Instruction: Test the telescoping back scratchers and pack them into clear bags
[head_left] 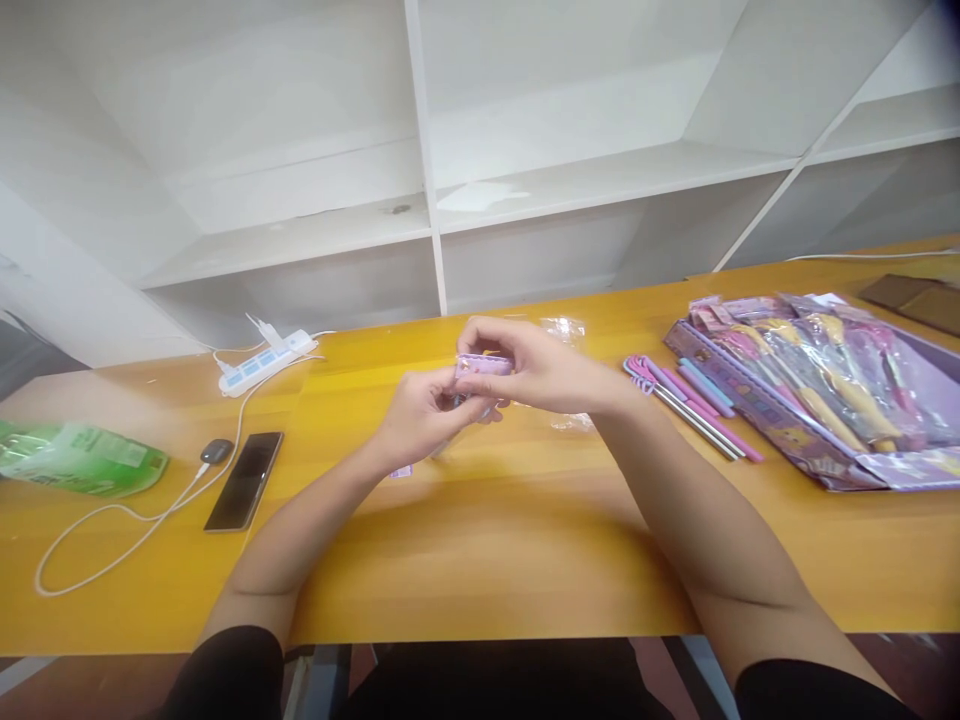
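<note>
My left hand (420,412) and my right hand (541,372) meet above the middle of the yellow table (480,540). Both pinch a small purple rectangular item (484,366), held a little above the tabletop. My right fingers grip its top and right end, my left fingers its lower left. A crumpled clear plastic wrapper (564,330) lies on the table just behind my right hand. A tiny purple scrap (401,470) lies on the table under my left wrist.
Several pink and blue pens (694,400) lie right of my hands, beside a purple stationery set in plastic (817,390). At the left are a dark phone (245,480), a white cable (127,520), a power strip (266,362) and a green packet (79,460). White shelves (427,200) stand behind.
</note>
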